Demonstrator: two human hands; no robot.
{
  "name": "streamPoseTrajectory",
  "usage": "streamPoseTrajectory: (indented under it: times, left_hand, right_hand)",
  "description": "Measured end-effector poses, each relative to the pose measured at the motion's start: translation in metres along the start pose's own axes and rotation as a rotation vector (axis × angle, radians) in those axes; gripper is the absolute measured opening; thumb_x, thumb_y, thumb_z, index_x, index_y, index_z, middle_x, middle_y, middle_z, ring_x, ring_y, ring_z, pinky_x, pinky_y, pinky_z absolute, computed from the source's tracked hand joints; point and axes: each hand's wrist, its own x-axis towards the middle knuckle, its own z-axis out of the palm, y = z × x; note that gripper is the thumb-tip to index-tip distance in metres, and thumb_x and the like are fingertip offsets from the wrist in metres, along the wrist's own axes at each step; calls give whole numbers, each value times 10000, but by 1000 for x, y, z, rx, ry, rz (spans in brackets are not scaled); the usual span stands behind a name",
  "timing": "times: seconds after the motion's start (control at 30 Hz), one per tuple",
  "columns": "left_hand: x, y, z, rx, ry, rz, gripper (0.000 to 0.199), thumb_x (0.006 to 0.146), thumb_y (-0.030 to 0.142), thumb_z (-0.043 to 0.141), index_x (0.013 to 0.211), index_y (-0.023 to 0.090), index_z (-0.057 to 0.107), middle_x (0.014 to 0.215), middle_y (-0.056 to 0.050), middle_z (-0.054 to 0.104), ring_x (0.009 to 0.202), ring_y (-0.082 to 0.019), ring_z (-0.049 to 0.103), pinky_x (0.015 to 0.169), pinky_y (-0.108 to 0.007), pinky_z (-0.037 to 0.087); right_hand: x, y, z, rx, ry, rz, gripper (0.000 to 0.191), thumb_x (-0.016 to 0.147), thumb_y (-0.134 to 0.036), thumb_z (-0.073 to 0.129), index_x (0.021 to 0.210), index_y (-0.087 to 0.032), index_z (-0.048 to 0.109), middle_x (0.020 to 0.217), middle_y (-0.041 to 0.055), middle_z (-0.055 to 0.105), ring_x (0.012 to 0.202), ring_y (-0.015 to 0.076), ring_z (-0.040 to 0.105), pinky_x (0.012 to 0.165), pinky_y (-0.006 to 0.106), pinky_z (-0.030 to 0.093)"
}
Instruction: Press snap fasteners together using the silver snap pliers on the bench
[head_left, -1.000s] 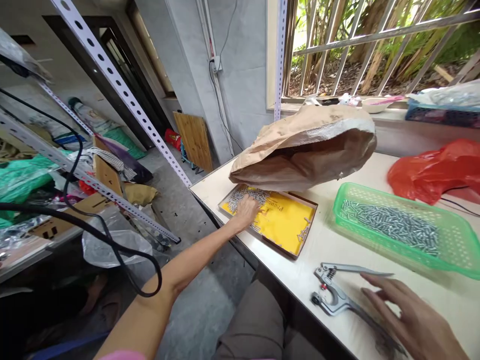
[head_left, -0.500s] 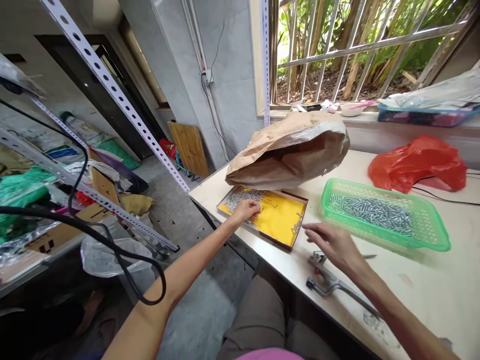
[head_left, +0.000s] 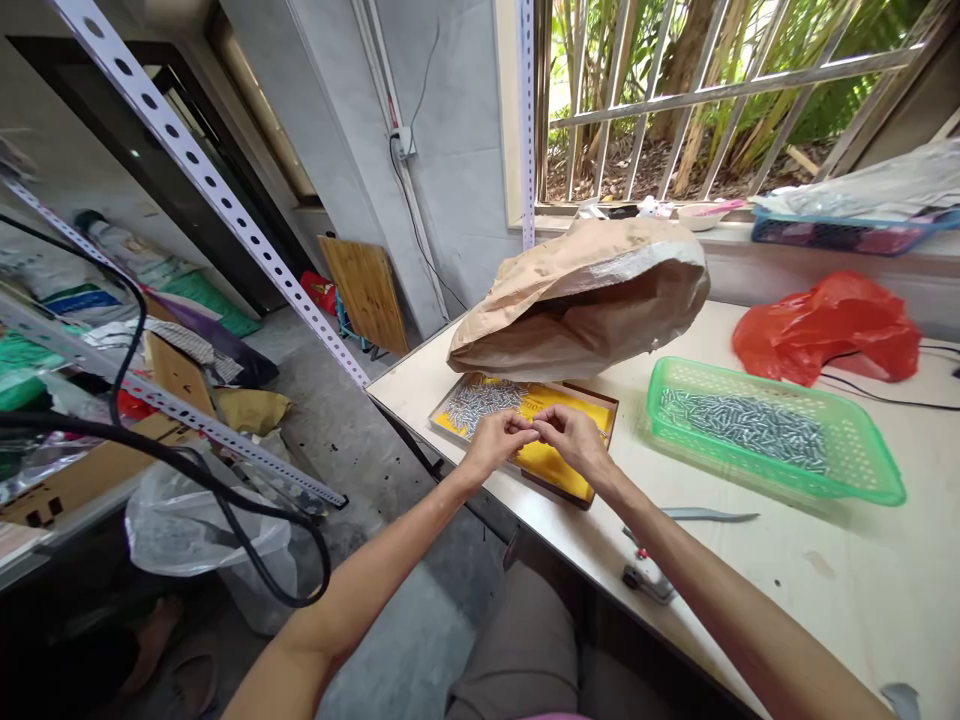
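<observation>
My left hand [head_left: 496,438] and my right hand [head_left: 571,436] meet fingertip to fingertip above a shallow tray [head_left: 553,488] with a yellow lining. Both hands are closed in a pinch. Whatever lies between the fingers is too small to make out. A heap of small silvery metal pieces [head_left: 480,400] fills the tray's left part, beside my left hand. Partly under my right forearm, near the table's front edge, lies a metal hand tool [head_left: 651,580]. A grey blade-like piece [head_left: 709,514] sticks out to the right of that forearm.
A large brown paper bag [head_left: 540,340] lies open-mouthed behind the tray, overhanging its back edge. To the right stands a green perforated basket [head_left: 862,480] of similar metal pieces. Behind it is a red plastic bag [head_left: 832,325]. Black cables [head_left: 247,515] hang at the left.
My right hand has moved left from beside the tray to meet my left hand above it. My left hand has shifted slightly towards me. The view has turned slightly.
</observation>
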Motion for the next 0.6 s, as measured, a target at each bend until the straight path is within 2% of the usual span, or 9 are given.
streamPoseTrajectory:
  times: [0.07, 0.13, 0.23, 0.33, 0.37, 0.43, 0.53, 0.6]
  left_hand:
    - [3, -3, -1, 141, -2, 13, 202, 664, 307, 725, 719, 129, 646, 637, 8, 606, 541, -68, 512, 491, -162, 397]
    - [5, -5, -2, 192, -52, -6, 171, 674, 292, 710, 694, 134, 648, 585, 22, 582, 520, -65, 504, 481, -159, 385]
    - [6, -7, -4, 9, -151, -93, 195, 680, 304, 706, 695, 122, 638, 570, 14, 579, 521, -77, 528, 507, -182, 431]
    - [8, -11, -8, -273, -226, -233, 285, 634, 336, 765, 726, 101, 633, 680, -31, 634, 554, -83, 557, 556, -219, 485]
    - [10, -13, -10, -336, -223, -276, 313, 614, 343, 785, 730, 97, 631, 705, -40, 641, 556, -77, 556, 563, -219, 489]
    - [12, -16, -13, -388, -143, -307, 338, 590, 345, 809, 726, 96, 624, 705, -30, 631, 541, -57, 538, 554, -198, 473]
    - [7, -12, -14, -335, 14, -219, 321, 595, 344, 804, 702, 105, 617, 667, 8, 591, 526, -43, 506, 519, -176, 445]
    - [-3, -3, -8, -290, -1, -171, 296, 616, 344, 785, 705, 110, 627, 664, 12, 584, 549, -53, 513, 516, -175, 446]
  right_hand:
    - [-1, -1, -1, -39, -13, -16, 160, 759, -344, 570, 769, -192, 617, 677, 21, 662, 624, 155, 599, 597, 277, 453]
    - [-1, -1, -2, -74, -28, -25, 135, 752, -319, 567, 765, -195, 619, 689, 17, 667, 625, 152, 595, 598, 274, 444]
    - [0, -2, -3, -115, -44, -22, 134, 749, -322, 575, 735, -195, 616, 685, 18, 666, 617, 150, 588, 587, 270, 434]
    - [4, 2, -1, -127, -57, -17, 150, 775, -322, 549, 745, -190, 613, 686, 21, 665, 625, 150, 602, 584, 264, 445]
    - [5, 5, 0, -130, -59, -17, 161, 793, -318, 528, 764, -187, 616, 694, 24, 666, 629, 150, 609, 585, 263, 452]
    - [9, 10, 2, -152, -58, -18, 171, 814, -297, 501, 788, -180, 622, 703, 30, 668, 632, 152, 616, 594, 270, 462]
    - [6, 13, -1, -216, -61, -28, 100, 767, -226, 559, 776, -176, 645, 752, 45, 674, 687, 170, 618, 672, 306, 474]
    - [-4, 8, -13, -275, -67, -65, 135, 747, -188, 588, 852, -173, 671, 880, 67, 677, 768, 180, 617, 751, 327, 471]
